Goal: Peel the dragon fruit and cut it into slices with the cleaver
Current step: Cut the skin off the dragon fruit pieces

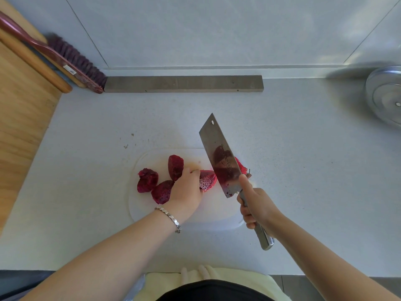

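Observation:
On the white cutting board (pixel 217 216) my left hand (pixel 187 187) grips a piece of dragon fruit (pixel 207 180), its speckled magenta cut face turned toward the cleaver. My right hand (pixel 255 206) holds the steel handle of the cleaver (pixel 219 155), forefinger laid up against the blade. The juice-stained blade stands tilted just right of the held piece. Three peeled dark-red chunks lie left of my hand: one (pixel 175 167) upright, one (pixel 147 180) at the far left, one (pixel 162 191) nearest me. Pink peel (pixel 241 167) shows behind the blade.
A grey stone bar (pixel 183 84) lies along the back wall. A brush with dark bristles (pixel 71 59) and a wooden board (pixel 19 109) are at the left. A metal lid (pixel 385 96) sits at the far right. Pale cloth (pixel 217 276) hangs at the counter's front edge.

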Tool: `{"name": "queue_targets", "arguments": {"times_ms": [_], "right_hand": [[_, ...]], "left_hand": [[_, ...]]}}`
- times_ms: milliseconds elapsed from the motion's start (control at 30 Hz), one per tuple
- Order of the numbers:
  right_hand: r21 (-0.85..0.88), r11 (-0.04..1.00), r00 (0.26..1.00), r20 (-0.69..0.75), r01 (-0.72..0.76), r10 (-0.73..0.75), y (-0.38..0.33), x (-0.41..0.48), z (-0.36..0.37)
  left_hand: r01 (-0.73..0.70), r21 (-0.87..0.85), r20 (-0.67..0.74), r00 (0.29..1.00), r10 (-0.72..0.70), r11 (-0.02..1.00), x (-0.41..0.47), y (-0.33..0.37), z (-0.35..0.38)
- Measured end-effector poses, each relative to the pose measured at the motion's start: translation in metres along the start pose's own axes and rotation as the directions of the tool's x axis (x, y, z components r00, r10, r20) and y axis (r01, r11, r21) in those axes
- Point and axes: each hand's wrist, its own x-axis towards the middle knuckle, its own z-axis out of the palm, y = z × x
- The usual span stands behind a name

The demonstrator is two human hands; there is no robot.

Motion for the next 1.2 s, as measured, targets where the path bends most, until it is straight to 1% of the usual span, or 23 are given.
{"name": "queue_targets", "arguments": {"times_ms": [267, 467, 567, 700, 933, 1000, 1067, 1200], "right_hand": [[-0.023, 1.0, 1.0, -0.008, -0.018, 0.017, 0.004, 0.004, 0.002], [0.079, 0.993, 0.993, 0.083, -0.091, 0.084, 0.009, 0.006, -0.003], [0.102, 0.988, 0.99, 0.1, -0.112, 0.102, 0.01, 0.005, -0.007], [0.105, 0.988, 0.989, 0.102, -0.118, 0.107, 0.011, 0.004, -0.013], [0.072, 0.987, 0.982, 0.132, -0.146, 0.136, 0.016, 0.001, -0.015], [0.095, 0.983, 0.98, 0.136, -0.156, 0.142, 0.018, 0.002, -0.014], [0.121, 0.98, 0.981, 0.124, -0.161, 0.146, 0.014, 0.004, -0.011], [0.118, 0.982, 0.987, 0.081, -0.148, 0.139, 0.003, 0.012, -0.003]], "left_hand": [[-0.019, -0.039, -0.02, 1.0, 0.018, 0.999, 0.001, -0.003, 0.001], [0.007, -0.181, -0.036, 0.999, -0.014, 0.983, -0.001, -0.009, -0.001], [0.007, -0.223, -0.069, 0.997, -0.023, 0.975, -0.003, -0.008, 0.0], [-0.008, -0.268, -0.066, 0.998, -0.01, 0.963, -0.004, -0.003, 0.003], [-0.002, -0.252, -0.06, 0.998, -0.013, 0.968, -0.004, 0.001, 0.005], [0.003, -0.24, -0.054, 0.998, -0.017, 0.971, -0.002, 0.001, 0.004], [0.01, -0.232, -0.046, 0.999, -0.021, 0.973, -0.002, 0.001, 0.002], [0.004, -0.22, -0.037, 0.999, -0.013, 0.975, -0.002, 0.001, -0.001]]}}
